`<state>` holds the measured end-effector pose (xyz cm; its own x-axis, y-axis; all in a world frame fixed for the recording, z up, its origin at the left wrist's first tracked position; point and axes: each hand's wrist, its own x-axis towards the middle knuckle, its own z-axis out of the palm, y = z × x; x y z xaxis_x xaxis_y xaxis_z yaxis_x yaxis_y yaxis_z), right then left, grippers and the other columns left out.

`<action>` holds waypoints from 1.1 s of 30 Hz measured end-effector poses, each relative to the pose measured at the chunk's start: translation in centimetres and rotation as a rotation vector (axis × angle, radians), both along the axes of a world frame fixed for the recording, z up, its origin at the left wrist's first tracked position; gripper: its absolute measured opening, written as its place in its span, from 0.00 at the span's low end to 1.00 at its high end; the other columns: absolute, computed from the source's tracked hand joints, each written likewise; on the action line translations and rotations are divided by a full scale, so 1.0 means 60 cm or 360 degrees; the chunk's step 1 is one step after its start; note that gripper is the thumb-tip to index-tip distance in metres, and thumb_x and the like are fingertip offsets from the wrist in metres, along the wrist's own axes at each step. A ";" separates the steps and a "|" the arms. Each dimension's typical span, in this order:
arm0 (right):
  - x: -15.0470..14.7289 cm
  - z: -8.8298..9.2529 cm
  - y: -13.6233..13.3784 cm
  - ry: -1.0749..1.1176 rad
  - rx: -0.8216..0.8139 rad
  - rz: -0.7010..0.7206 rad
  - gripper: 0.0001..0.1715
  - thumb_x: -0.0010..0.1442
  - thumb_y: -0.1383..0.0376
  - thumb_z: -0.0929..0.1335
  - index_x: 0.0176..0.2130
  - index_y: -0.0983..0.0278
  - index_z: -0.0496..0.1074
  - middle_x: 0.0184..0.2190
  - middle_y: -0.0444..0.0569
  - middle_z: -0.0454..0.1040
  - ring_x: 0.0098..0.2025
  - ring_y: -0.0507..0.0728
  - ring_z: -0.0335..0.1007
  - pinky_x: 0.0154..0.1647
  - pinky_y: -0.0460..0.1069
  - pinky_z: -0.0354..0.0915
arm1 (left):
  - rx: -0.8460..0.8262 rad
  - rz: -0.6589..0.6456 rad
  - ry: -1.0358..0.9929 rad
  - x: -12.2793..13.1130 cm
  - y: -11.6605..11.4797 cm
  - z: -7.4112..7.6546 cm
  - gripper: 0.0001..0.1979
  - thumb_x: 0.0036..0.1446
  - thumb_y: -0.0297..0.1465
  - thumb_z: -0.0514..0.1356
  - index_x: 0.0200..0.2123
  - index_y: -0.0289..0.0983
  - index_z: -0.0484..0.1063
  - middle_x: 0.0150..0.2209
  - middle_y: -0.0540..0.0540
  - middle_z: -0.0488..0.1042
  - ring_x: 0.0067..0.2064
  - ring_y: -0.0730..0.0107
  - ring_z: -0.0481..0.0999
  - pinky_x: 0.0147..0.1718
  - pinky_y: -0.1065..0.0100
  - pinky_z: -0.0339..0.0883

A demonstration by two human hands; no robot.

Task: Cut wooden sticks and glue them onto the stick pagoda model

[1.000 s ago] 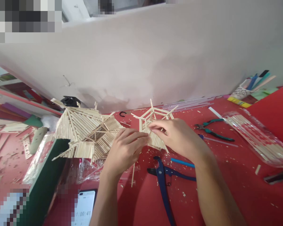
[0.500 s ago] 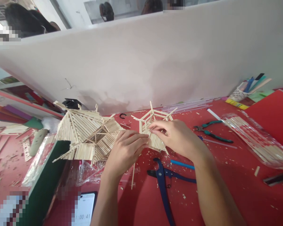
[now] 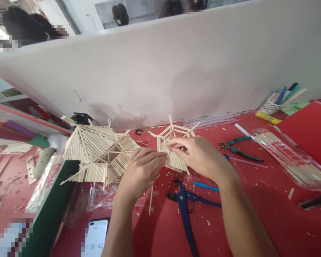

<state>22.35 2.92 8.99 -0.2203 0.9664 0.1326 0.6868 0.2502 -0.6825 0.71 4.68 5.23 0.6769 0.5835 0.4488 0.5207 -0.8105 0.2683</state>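
My left hand (image 3: 140,171) and my right hand (image 3: 199,155) both grip a small frame of thin wooden sticks (image 3: 172,134) held just above the red table (image 3: 256,214). The fingers of each hand are curled and pinched on the frame's near edge. To the left, a bigger stick model shaped like a roof (image 3: 96,151) rests on a dark green box (image 3: 56,207), close to my left hand.
Blue-handled cutters (image 3: 186,210) lie in front of my hands, green-handled pliers (image 3: 240,150) to the right. A clear bag of sticks (image 3: 291,159) sits at the far right. A phone showing a timer (image 3: 95,241) is at the bottom. A white partition (image 3: 176,71) stands behind.
Both hands keep their hold on the small frame with almost no movement. The view tilted slightly and the phone's timer went from 1:00:41 to 1:00:42.
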 end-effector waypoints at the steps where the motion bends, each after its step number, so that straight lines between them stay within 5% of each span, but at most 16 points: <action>1: 0.000 0.000 0.000 0.0002 0.0001 0.0001 0.16 0.67 0.65 0.63 0.48 0.54 0.78 0.41 0.44 0.83 0.38 0.55 0.78 0.36 0.49 0.66 | 0.0002 0.0000 -0.0007 0.000 0.000 0.000 0.12 0.64 0.25 0.59 0.50 0.42 0.75 0.44 0.48 0.81 0.47 0.64 0.75 0.47 0.58 0.67; 33: 0.000 -0.001 0.002 0.0003 -0.0002 0.0012 0.15 0.67 0.65 0.64 0.47 0.55 0.78 0.39 0.46 0.82 0.36 0.55 0.78 0.38 0.49 0.67 | -0.0023 0.0041 -0.0001 0.007 -0.004 0.006 0.12 0.65 0.25 0.56 0.49 0.40 0.73 0.46 0.45 0.79 0.47 0.63 0.75 0.47 0.58 0.67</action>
<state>22.33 3.05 8.94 -0.2275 0.9648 0.1316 0.6837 0.2545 -0.6839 1.13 4.46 5.59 0.6612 0.6072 0.4405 0.5414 -0.7927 0.2800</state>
